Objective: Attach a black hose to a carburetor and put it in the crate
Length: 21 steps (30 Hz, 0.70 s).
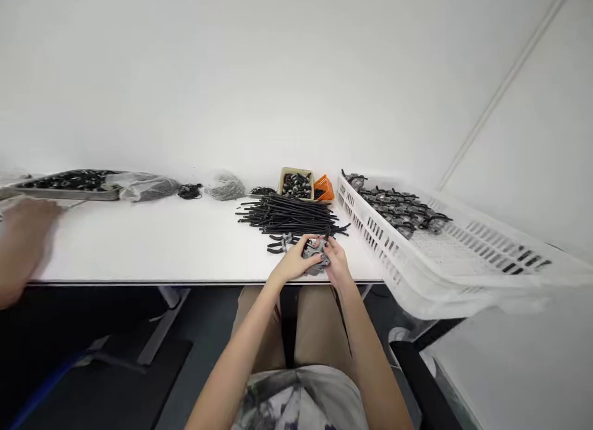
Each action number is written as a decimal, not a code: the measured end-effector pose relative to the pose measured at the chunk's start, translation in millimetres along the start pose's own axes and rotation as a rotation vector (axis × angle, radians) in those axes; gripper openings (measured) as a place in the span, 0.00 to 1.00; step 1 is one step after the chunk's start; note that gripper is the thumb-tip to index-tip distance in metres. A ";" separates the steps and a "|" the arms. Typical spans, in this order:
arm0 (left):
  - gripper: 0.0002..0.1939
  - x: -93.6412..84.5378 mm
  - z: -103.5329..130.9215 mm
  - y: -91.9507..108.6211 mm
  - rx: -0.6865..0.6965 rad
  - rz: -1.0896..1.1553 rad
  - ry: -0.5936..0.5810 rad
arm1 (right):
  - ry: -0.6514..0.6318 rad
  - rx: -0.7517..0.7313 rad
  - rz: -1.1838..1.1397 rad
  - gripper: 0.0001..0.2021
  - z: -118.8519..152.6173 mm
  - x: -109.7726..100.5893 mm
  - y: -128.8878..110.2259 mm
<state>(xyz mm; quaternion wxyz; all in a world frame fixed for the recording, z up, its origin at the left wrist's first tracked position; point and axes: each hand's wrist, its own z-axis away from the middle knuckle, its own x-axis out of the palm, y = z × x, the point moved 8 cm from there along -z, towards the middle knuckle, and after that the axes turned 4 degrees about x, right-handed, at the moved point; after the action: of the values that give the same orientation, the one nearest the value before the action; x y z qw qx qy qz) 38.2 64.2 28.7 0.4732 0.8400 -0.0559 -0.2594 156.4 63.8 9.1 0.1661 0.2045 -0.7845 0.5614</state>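
My left hand [293, 261] is wrapped round a grey metal part [315, 254] just above the table's front edge. My right hand [338, 262] closes on the same part from the other side, its fingers near a short black piece that sticks up from it. Fine detail of the part is hidden by my fingers. Beside my left hand lies another small grey part [286, 239] with black tube ends. Just beyond both hands spreads a pile of black rubber tubes [290, 215].
To the right, a white plastic basket [393, 263] holds rows of grey parts with black tubes [398, 209]. A beige bin [296, 170] and an orange bin [325, 185] stand behind the tubes. Clear bags [225, 186] and a tray [88, 196] lie left; another person's hand [30, 232] is there.
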 end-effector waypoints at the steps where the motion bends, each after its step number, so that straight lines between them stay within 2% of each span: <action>1: 0.28 -0.1 0.0 0.0 0.002 -0.006 0.003 | 0.010 -0.006 0.011 0.23 -0.5 -2.1 0.2; 4: 0.28 -0.3 -0.1 0.6 0.015 -0.009 0.010 | 0.015 -0.016 0.027 0.22 -0.9 -4.8 0.2; 9: 0.27 0.6 -0.9 3.6 0.052 0.031 0.013 | -0.040 -0.008 -0.004 0.20 3.2 3.8 -4.7; 16: 0.26 2.2 -1.6 8.3 0.083 0.063 0.000 | -0.051 0.013 -0.022 0.19 6.2 9.1 -9.6; 21: 0.27 1.8 -1.0 6.9 0.064 0.044 0.006 | -0.063 0.014 -0.031 0.19 6.5 9.0 -9.1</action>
<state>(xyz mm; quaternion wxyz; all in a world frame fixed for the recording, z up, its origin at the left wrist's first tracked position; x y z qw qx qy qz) 41.2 60.6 34.2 0.4517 0.8541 -0.0816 -0.2446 153.1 53.8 18.8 0.1485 0.2356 -0.7820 0.5576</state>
